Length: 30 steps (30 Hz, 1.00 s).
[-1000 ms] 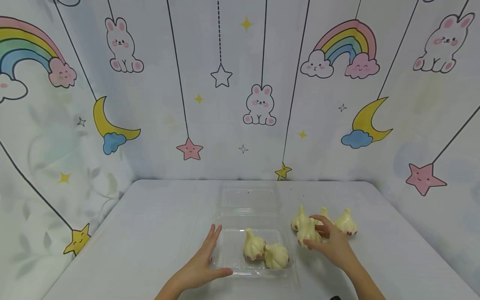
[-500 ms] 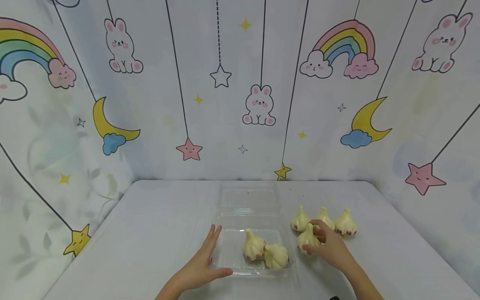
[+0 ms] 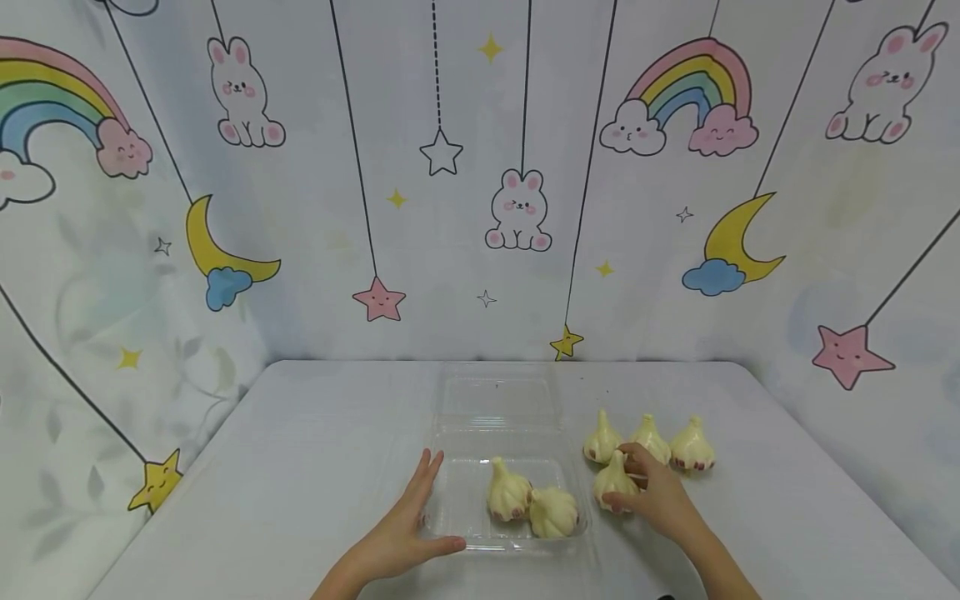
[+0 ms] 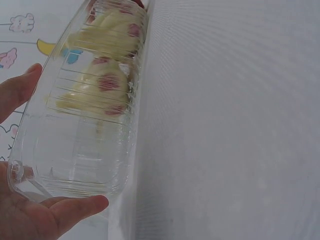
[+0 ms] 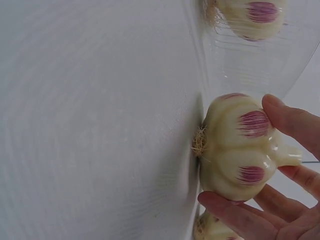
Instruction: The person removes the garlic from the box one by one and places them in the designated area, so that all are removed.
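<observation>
A garlic bulb (image 3: 613, 483) with purple streaks and a root tuft is held between the thumb and fingers of my right hand (image 3: 660, 496), just right of a clear plastic container (image 3: 457, 504). In the right wrist view this garlic bulb (image 5: 235, 145) has its root end at or very near the tabletop; I cannot tell whether it touches. Two more bulbs (image 3: 508, 492) lie in the right half of the container. My left hand (image 3: 401, 529) rests against the container's left end, fingers straight, thumb along the front rim. The left wrist view shows that container (image 4: 85, 150) from the side.
Three garlic bulbs (image 3: 693, 446) stand in a row behind my right hand. The container's lid (image 3: 498, 400) lies folded back on the white table (image 3: 337, 417). A patterned cloth (image 3: 315, 208) hangs behind the table.
The garlic bulb in my right hand has come slightly toward me, apart from the row behind, and its neck now points up. My left hand has stayed in place.
</observation>
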Motion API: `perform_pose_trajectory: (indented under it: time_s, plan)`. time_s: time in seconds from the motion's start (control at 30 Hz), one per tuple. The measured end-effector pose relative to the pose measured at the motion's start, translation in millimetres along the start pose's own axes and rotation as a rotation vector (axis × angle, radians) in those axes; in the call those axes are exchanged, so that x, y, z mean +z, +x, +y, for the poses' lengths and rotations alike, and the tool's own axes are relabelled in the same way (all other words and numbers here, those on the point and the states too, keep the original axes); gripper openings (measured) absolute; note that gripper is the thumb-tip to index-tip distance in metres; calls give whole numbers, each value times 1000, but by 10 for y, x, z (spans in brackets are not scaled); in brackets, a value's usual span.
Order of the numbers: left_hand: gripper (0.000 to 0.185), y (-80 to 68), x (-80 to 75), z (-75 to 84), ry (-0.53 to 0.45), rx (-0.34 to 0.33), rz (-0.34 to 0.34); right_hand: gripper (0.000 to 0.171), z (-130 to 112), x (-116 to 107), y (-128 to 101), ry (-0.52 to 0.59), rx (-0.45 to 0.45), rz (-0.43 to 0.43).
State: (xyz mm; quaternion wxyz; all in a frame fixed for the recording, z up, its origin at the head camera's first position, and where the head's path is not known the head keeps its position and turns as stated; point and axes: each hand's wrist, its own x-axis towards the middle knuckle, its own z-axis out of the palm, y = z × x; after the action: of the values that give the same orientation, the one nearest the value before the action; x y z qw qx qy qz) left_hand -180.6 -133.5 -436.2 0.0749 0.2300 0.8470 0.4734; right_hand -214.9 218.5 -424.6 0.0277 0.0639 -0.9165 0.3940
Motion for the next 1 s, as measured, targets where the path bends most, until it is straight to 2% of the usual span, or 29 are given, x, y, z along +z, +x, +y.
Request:
perform_pose_trajectory:
  time_s: [0.47, 0.67, 1.0]
  plan:
    - [96, -4, 1, 14, 0, 6, -2, 68, -4, 2, -12, 15, 11, 21]
    - [96, -1, 3, 13, 9, 8, -1, 71, 6, -22, -33, 22, -13, 44]
    - [96, 0, 0, 3, 2, 6, -2, 74, -74, -102, -66, -26, 0, 60]
